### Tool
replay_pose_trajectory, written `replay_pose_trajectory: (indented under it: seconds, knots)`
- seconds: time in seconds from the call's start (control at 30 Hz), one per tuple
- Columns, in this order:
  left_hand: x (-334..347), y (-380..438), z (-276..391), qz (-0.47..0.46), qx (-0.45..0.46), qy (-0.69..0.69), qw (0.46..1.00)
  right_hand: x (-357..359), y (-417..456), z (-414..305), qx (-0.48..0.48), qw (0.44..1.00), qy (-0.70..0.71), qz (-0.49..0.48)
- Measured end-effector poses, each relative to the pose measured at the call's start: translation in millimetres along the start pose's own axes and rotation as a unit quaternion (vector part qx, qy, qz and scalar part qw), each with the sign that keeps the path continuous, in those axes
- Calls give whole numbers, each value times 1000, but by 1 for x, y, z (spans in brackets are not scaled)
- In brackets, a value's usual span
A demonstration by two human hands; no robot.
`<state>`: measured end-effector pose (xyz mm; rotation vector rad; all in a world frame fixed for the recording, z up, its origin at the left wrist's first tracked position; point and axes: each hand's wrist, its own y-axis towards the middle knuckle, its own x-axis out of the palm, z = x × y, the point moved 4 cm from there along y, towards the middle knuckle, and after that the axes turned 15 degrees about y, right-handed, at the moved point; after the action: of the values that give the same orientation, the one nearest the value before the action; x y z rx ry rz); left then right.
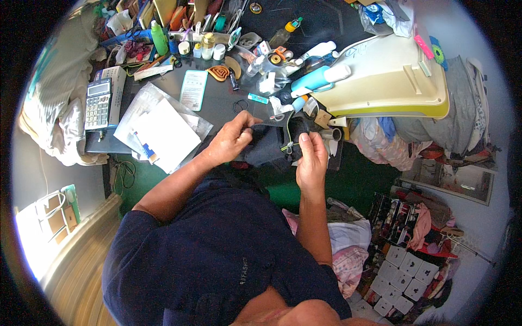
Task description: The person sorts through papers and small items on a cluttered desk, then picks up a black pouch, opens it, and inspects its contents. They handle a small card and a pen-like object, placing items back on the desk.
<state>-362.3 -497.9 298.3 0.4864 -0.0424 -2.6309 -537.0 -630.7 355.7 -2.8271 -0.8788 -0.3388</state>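
Observation:
A black fabric item, seemingly a drawstring pouch, is stretched between my two hands at the desk's front edge. My left hand pinches its left end between thumb and fingers. At the other end, my right hand grips the fabric beside a yellow-green cord. A small cord lock sits on that cord, just left of my right thumb. Dark cloth against the dark desk makes the item's outline hard to follow. Beyond my left hand lies a thin black loop.
White paper sheets on a clear plastic bag lie left of my left hand. A calculator leans on a box at the left. Bottles, including a blue one, crowd the desk beyond my right hand, near a large cream plastic bin.

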Motion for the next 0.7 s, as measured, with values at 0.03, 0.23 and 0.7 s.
replay_pose_trajectory:
  seconds: [0.03,0.23,0.7]
  knots:
    - [0,1,-1,2,7,-9,1000,-1,1,0,-1,1000,2,-1]
    - [0,2,-4,5,29,-32,999,-1,-1,-12,10,999,-18,30]
    - [-10,6,4,-13,6,-58,998,-12,8,-21,-35,998,-38,35]
